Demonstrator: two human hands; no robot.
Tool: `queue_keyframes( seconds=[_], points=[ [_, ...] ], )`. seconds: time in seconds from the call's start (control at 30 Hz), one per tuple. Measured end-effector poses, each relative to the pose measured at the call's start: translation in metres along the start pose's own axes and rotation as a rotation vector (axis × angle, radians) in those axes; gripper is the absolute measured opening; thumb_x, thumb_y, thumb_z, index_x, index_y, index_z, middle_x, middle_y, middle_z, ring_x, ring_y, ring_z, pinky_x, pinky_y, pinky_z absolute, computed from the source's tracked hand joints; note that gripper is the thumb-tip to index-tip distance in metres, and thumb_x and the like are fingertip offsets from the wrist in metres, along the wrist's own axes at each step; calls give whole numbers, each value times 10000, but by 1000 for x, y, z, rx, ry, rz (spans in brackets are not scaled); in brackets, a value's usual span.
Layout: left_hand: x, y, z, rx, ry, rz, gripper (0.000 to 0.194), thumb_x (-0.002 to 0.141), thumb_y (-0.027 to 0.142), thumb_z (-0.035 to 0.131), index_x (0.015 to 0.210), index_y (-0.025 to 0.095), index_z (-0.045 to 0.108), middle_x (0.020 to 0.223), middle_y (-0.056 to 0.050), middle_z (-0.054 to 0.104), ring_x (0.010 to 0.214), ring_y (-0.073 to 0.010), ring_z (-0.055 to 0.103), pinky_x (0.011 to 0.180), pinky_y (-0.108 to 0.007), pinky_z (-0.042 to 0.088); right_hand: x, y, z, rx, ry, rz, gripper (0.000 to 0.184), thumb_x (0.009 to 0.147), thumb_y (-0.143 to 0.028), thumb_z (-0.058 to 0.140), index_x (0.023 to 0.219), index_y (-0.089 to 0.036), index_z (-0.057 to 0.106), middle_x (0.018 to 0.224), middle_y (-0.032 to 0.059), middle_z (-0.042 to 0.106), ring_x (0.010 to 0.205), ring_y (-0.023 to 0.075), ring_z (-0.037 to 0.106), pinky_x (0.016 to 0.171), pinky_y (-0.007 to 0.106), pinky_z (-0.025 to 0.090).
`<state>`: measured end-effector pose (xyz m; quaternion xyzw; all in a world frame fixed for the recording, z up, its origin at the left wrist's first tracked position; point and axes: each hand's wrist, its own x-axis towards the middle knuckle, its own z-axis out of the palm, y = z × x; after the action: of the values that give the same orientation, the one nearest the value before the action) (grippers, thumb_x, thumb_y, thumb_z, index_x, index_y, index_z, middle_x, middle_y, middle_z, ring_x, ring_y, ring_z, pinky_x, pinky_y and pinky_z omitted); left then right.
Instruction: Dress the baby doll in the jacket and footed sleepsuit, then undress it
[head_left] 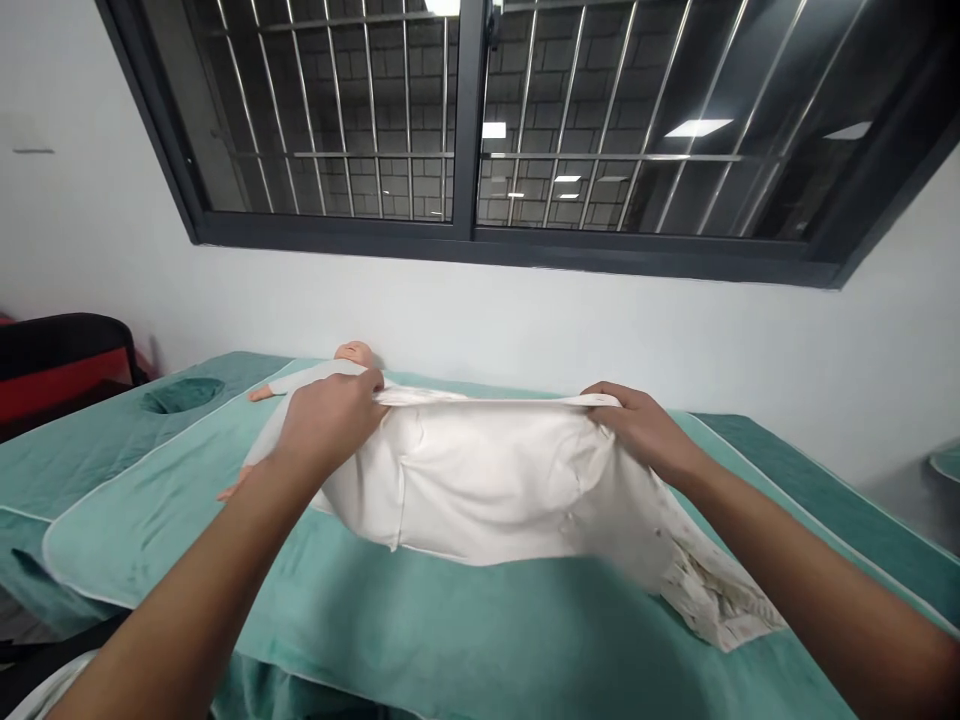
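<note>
A white baby garment [487,480] is stretched sideways between my two hands, its upper edge pulled taut and its body hanging over the green bed cover. My left hand [334,415] is closed on its left end, beside a baby doll. At the right end my right hand [637,420] pinches the same edge. Lower right, a crumpled patterned part of cloth [720,595] trails onto the cover. The baby doll [355,352] lies at the back left in a white long-sleeved top, partly hidden behind my left hand and the garment.
A teal bed cover [480,640] with pale piping spreads under everything. The bed [105,440] has a round face hole at the left. Behind it stand a white wall [480,320] and a barred window [465,232]. A red and black object [67,365] sits far left.
</note>
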<state>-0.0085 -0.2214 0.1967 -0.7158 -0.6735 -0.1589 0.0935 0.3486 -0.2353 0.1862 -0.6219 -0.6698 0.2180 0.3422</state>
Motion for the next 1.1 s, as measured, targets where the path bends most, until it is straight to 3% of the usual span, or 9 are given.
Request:
queue_keyframes(
  seconds=[0.13,0.3,0.47,0.53,0.6,0.67,0.77,0.9,1.1],
  points=[
    [10,-10,25,44,-165,-55,243,818,310,399,775,212,617,793,-98,662,717,-273,623,651,-375,439,25,20,20,-20,-295,11,234,814,-373,480,885,-210,632,899,37,689,794,220,635,647,290,471],
    [55,-17,88,78,-266,-77,203,793,196,452,848,159,644,902,-163,672,856,-313,649,711,-406,466,82,44,75,-626,-215,15,234,842,-280,446,933,-217,652,1038,86,689,933,255,627,748,339,460],
    [98,-12,162,58,-253,-91,292,831,173,449,1082,122,589,1020,-183,647,927,-316,631,735,-409,474,126,59,132,-729,-117,93,347,833,-129,408,1124,-170,591,1082,175,657,937,308,624,747,419,459],
    [97,1,186,49,-230,-80,341,830,171,471,1161,135,547,1129,-180,604,1031,-320,583,786,-414,464,126,60,159,-747,-61,-9,430,821,-86,423,1235,-130,530,1267,217,564,1136,332,539,884,461,422],
    [85,20,205,39,-160,-22,375,820,120,465,1185,168,534,1226,-158,549,1151,-312,498,877,-421,426,119,59,190,-680,-47,-230,485,833,-108,461,1318,-111,469,1407,202,454,1300,314,398,1025,456,337],
    [70,39,220,-26,-58,125,346,826,87,433,1127,196,566,1181,-122,569,1121,-274,500,910,-408,403,109,60,220,-511,-130,-369,430,882,-173,449,1309,-133,482,1363,151,511,1270,253,435,1039,392,349],
    [56,57,238,-139,-170,201,255,852,126,430,1024,183,609,1055,-100,616,1016,-249,550,884,-388,429,104,67,252,-388,-205,-337,337,930,-182,373,1205,-146,565,1255,117,600,1184,212,514,1021,356,376],
    [65,51,255,-101,-150,117,345,899,124,357,1159,140,582,1286,-142,550,1184,-278,490,993,-452,389,117,89,255,-477,-140,-284,413,953,-251,378,1320,-113,507,1463,128,439,1364,255,347,1130,430,240],
    [83,32,264,-51,-58,148,512,937,205,348,1447,159,356,1458,-121,441,1286,-284,430,1024,-472,395,132,108,231,-581,-42,-171,539,945,-313,393,1439,-97,380,1568,87,258,1412,235,265,1106,363,307]
  ],
)
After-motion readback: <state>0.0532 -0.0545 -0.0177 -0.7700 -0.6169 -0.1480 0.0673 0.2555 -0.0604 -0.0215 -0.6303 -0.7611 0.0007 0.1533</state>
